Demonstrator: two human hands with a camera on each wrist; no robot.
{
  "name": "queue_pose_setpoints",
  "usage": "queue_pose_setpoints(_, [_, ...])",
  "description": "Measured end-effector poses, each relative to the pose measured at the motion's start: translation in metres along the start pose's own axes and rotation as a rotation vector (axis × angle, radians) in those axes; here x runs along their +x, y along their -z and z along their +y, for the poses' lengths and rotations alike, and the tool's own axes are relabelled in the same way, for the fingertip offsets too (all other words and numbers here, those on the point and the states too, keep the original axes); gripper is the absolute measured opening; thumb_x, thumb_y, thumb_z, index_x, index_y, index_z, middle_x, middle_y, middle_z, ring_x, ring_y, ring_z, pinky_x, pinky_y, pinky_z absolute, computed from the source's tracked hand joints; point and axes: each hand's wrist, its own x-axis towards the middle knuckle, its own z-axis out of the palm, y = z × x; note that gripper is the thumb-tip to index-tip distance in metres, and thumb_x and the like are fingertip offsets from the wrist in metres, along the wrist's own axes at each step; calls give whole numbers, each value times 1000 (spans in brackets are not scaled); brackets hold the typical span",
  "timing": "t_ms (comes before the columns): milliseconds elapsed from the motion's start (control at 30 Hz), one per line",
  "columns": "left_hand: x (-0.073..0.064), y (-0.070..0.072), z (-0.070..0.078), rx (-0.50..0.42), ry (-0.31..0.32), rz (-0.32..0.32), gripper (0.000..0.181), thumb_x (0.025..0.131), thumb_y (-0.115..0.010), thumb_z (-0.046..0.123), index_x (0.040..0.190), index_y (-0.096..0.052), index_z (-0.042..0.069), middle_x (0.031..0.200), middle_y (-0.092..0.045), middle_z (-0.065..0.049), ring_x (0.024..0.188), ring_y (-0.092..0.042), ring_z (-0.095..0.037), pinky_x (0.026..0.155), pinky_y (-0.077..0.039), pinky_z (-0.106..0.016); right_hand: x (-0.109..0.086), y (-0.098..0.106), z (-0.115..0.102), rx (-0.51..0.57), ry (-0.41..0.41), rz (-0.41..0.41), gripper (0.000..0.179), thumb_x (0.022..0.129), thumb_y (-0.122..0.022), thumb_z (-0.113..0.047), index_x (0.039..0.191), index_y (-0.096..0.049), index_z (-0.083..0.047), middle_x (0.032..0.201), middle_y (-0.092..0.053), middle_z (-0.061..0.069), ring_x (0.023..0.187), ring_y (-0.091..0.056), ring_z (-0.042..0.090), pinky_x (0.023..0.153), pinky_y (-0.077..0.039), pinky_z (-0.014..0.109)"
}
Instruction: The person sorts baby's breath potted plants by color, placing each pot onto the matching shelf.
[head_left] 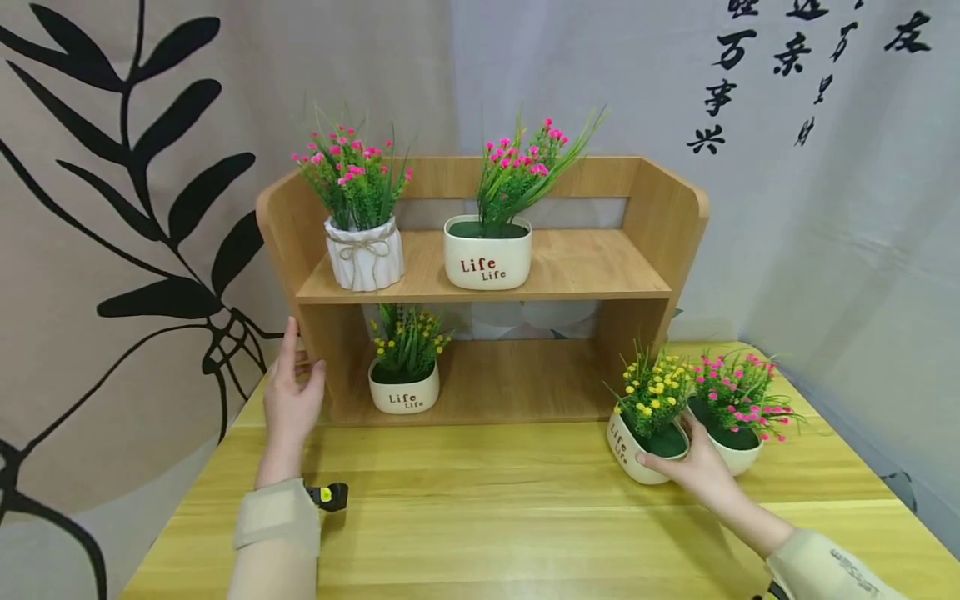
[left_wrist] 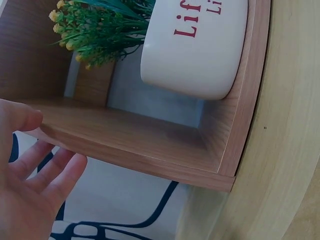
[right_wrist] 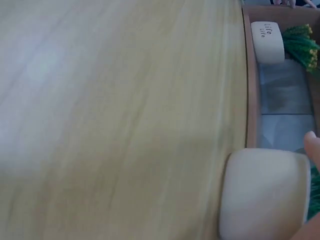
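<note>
Wooden table (head_left: 465, 517), hands (head_left: 292, 396) (head_left: 699, 468) at shelf (head_left: 517, 379), flowerpot (head_left: 632, 457)

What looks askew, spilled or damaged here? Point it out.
Only a mild oddity: the yellow-flowered pot in the right hand is turned, its lettering facing left, while the lettered pots on the shelf face forward. No spill or damage shows.

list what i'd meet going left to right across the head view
Black leaf print, left hand, bow-tied white pot, lower-shelf Life pot, upper-shelf Life pot, yellow-flowered pot on the table, pink-flowered pot at far right
</note>
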Motion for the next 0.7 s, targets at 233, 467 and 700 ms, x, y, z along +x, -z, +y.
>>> queue_pose_setpoints(233, [1,0,-2,-2,-5,1,81,93,-57,-1,155,-20,37,128,-50,-23,102,-58,-39,69,-37,-5,11,-12,10,89,17,70,117,75,-84,-25,146,-1,15,146,-17,42,136,-19,53,110,-22,62])
queue_pose_setpoints(467, [3,-2,1,-3,-4,-4,82,93,-57,-1,155,-19,38,130,-49,-23,102,-58,-38,76,-52,-23,13,-11,15,51,33,87,118,73,-85,-28,147,-5,14,145,-21,41,133,-24,54,107,-26,63])
queue_pose_setpoints(700, [1,-2,-1,-15,8,-4,82,94,-55,-1,155,-17,37,145,-41,-18,105,-56,-39,80,-53,-54,16,-4,17,-18,2,51,112,74,-84,-30,144,-12,19,144,-25,42,131,-28,54,107,-28,62])
